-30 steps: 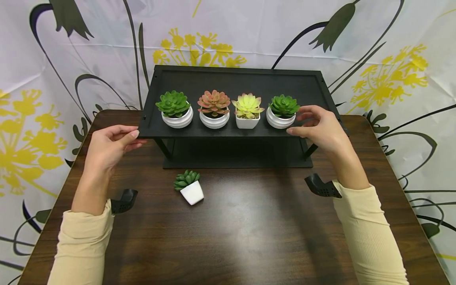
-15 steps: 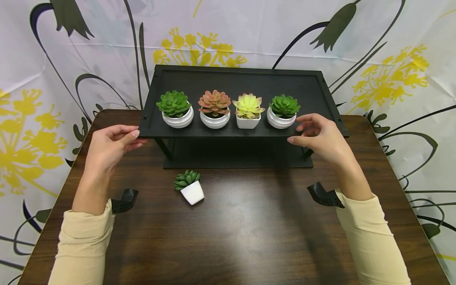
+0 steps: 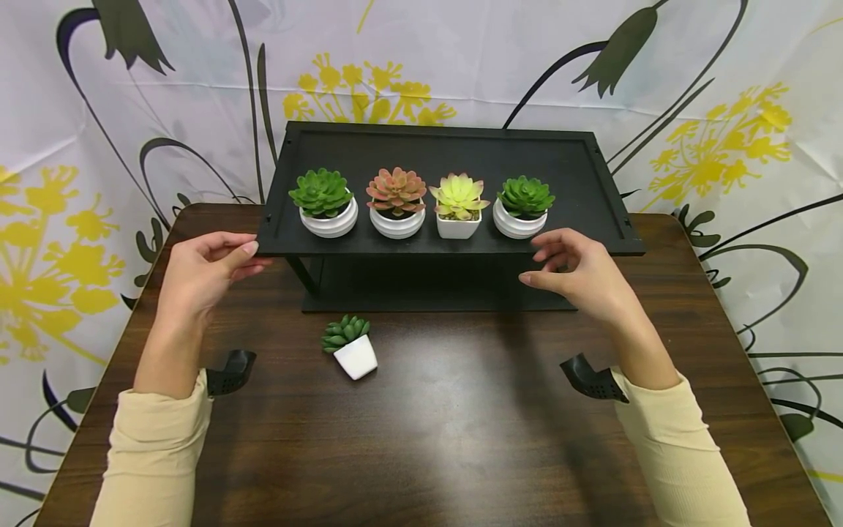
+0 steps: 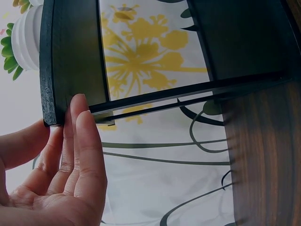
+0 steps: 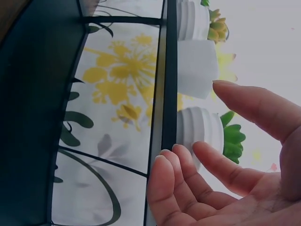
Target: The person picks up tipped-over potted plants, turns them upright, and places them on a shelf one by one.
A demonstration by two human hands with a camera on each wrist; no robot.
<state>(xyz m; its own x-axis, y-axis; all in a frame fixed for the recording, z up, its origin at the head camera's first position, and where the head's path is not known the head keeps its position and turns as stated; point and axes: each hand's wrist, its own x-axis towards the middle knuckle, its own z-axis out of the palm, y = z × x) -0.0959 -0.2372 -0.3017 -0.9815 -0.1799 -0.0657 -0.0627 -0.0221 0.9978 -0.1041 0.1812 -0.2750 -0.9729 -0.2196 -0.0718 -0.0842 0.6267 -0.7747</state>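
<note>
My left hand (image 3: 200,274) pinches the front left corner of the black two-tier shelf (image 3: 435,146), thumb above and fingers below. My right hand (image 3: 579,274) is held before the shelf's front edge, holding nothing, with thumb and fingers apart. Nearest to it is a dark green succulent in a round white pot (image 3: 523,207). Left of that, in a row on the top tier, stand a yellow succulent in a square pot (image 3: 458,205), a reddish succulent (image 3: 396,201) and another green succulent (image 3: 324,201), both in round white pots.
A small green succulent in a white pot (image 3: 352,348) lies tipped on the brown wooden table (image 3: 448,439), in front of the shelf's lower tier (image 3: 435,296). Behind the table hangs a white cloth (image 3: 461,66) with yellow and grey flower prints.
My right hand has drawn away from the rightmost pot, coming forward and slightly left. The left hand stays at the shelf's corner, and the plants have not moved.
</note>
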